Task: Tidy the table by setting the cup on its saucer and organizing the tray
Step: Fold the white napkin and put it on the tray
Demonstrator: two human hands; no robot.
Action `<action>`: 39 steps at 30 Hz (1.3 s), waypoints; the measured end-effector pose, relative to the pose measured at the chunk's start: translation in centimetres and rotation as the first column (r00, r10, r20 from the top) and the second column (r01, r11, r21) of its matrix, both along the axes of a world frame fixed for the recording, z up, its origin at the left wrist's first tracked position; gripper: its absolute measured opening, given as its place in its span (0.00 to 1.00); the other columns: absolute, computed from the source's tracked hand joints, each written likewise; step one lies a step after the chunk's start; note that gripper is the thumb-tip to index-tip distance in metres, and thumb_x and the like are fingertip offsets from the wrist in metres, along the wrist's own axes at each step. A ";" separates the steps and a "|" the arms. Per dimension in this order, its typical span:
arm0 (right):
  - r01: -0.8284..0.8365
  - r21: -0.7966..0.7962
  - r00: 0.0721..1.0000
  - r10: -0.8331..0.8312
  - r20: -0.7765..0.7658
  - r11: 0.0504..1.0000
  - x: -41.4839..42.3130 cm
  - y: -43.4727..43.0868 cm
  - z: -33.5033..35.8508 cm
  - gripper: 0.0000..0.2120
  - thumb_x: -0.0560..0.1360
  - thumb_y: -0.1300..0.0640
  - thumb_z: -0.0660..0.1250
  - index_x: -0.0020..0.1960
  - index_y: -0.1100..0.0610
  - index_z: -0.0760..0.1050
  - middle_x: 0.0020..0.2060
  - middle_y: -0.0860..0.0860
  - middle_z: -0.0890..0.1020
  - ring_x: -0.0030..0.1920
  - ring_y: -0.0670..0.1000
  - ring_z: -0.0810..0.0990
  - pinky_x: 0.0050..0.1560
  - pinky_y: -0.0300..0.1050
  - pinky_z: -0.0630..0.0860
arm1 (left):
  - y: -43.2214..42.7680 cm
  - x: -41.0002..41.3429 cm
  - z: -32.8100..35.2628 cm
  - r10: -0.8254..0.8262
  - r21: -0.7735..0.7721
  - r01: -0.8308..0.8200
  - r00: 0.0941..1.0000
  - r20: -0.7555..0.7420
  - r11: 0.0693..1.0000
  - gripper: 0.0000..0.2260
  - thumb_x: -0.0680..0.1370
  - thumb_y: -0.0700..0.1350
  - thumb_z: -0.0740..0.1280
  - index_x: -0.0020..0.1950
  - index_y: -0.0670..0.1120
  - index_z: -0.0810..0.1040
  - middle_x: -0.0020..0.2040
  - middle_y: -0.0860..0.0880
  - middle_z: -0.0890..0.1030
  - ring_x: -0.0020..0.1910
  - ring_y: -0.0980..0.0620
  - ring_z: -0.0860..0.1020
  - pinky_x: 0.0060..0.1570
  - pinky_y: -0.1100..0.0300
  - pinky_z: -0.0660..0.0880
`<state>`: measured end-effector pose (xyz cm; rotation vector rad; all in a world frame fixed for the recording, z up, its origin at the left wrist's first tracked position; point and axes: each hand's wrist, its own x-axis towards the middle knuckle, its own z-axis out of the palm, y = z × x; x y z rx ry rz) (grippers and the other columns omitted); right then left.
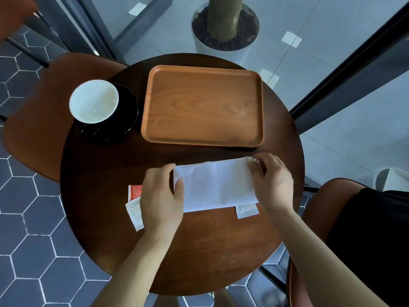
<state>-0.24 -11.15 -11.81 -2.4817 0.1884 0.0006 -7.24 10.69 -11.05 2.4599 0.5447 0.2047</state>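
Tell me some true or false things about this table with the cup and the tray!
1. The white-lined black cup sits on the black saucer. True.
2. The orange wooden tray is full of packets. False: nothing lies in it.
3. Both hands hold the folded white napkin. True: left hand, right hand.
4. The napkin lies in the tray. False: it is on the round dark wooden table.
5. A small white sachet peeks from under the napkin. True.

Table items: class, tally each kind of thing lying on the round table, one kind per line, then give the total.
Tray: 1
Cup: 1
Saucer: 1
Napkin: 1
Sachets: 3 (red, white, white)
Total: 7
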 end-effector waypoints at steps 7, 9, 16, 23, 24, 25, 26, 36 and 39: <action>0.054 0.042 0.996 -0.057 0.064 0.998 -1.1 -0.3 -0.1 0.12 0.77 0.58 0.68 0.60 0.56 0.78 0.53 0.50 0.80 0.49 0.51 0.78 0.44 0.40 0.75 | -2.1 -0.1 -1.1 -0.541 0.247 0.544 0.837 -0.085 0.802 0.22 0.83 0.50 0.60 0.76 0.45 0.67 0.78 0.41 0.64 0.79 0.40 0.57 0.76 0.41 0.56; -0.028 -0.082 0.985 0.042 0.168 0.996 -2.0 -0.1 -0.1 0.13 0.77 0.60 0.68 0.61 0.57 0.78 0.57 0.52 0.79 0.55 0.55 0.76 0.49 0.51 0.77 | -2.4 0.4 -1.7 -0.561 0.280 0.596 0.803 -0.199 0.753 0.26 0.84 0.56 0.53 0.79 0.45 0.60 0.81 0.43 0.58 0.80 0.41 0.52 0.78 0.42 0.52; -0.427 -0.407 0.883 0.470 0.007 0.808 -3.4 1.2 -1.8 0.25 0.84 0.46 0.55 0.78 0.55 0.63 0.79 0.50 0.61 0.80 0.55 0.53 0.77 0.61 0.54 | -2.5 0.8 -4.2 -0.516 0.357 0.619 0.783 -0.348 0.699 0.33 0.83 0.63 0.47 0.81 0.43 0.50 0.82 0.42 0.50 0.81 0.43 0.46 0.78 0.42 0.51; -0.528 -0.507 0.846 0.473 -0.245 0.682 -3.1 -0.3 -2.6 0.33 0.83 0.37 0.44 0.82 0.53 0.44 0.81 0.48 0.45 0.81 0.53 0.40 0.78 0.62 0.49 | -2.7 0.8 -4.6 -0.512 0.377 0.621 0.782 -0.356 0.687 0.34 0.83 0.63 0.47 0.81 0.43 0.49 0.82 0.41 0.50 0.81 0.43 0.46 0.77 0.41 0.51; -0.525 -0.509 0.849 0.466 -0.250 0.683 -3.2 -0.2 -2.4 0.33 0.83 0.37 0.44 0.82 0.53 0.44 0.81 0.48 0.45 0.80 0.54 0.39 0.78 0.63 0.48 | -2.8 0.7 -4.5 -0.513 0.374 0.624 0.779 -0.360 0.686 0.34 0.83 0.63 0.47 0.81 0.43 0.49 0.82 0.41 0.50 0.81 0.43 0.46 0.77 0.41 0.51; -0.513 -0.513 0.856 0.456 -0.244 0.688 -3.2 -0.1 -2.1 0.33 0.83 0.37 0.44 0.82 0.53 0.45 0.81 0.49 0.45 0.80 0.55 0.39 0.78 0.63 0.47 | -2.8 0.7 -4.5 -0.514 0.372 0.625 0.779 -0.359 0.687 0.34 0.83 0.64 0.47 0.81 0.43 0.49 0.82 0.41 0.50 0.81 0.43 0.46 0.77 0.41 0.52; -0.501 -0.519 0.862 0.451 -0.230 0.693 -3.2 0.1 -1.8 0.33 0.83 0.37 0.44 0.82 0.54 0.46 0.81 0.49 0.46 0.81 0.56 0.40 0.78 0.63 0.46 | -2.8 0.7 -4.4 -0.515 0.371 0.623 0.781 -0.354 0.689 0.34 0.83 0.64 0.47 0.81 0.43 0.50 0.82 0.41 0.50 0.81 0.43 0.46 0.77 0.41 0.52; -0.565 -0.529 0.818 0.515 -0.258 0.633 -2.7 -0.7 -2.9 0.37 0.82 0.33 0.41 0.81 0.57 0.43 0.81 0.51 0.43 0.80 0.51 0.38 0.79 0.60 0.49 | -2.6 0.7 -4.7 -0.522 0.384 0.617 0.787 -0.329 0.687 0.34 0.82 0.64 0.49 0.81 0.45 0.50 0.82 0.42 0.52 0.81 0.43 0.47 0.76 0.38 0.52; -0.540 -0.513 0.836 0.495 -0.236 0.667 -2.8 -0.9 -3.2 0.38 0.82 0.33 0.42 0.81 0.58 0.42 0.81 0.52 0.42 0.80 0.52 0.38 0.79 0.58 0.49 | -2.6 0.7 -4.5 -0.512 0.373 0.614 0.788 -0.342 0.696 0.34 0.82 0.65 0.47 0.82 0.45 0.50 0.82 0.42 0.51 0.81 0.43 0.47 0.76 0.38 0.52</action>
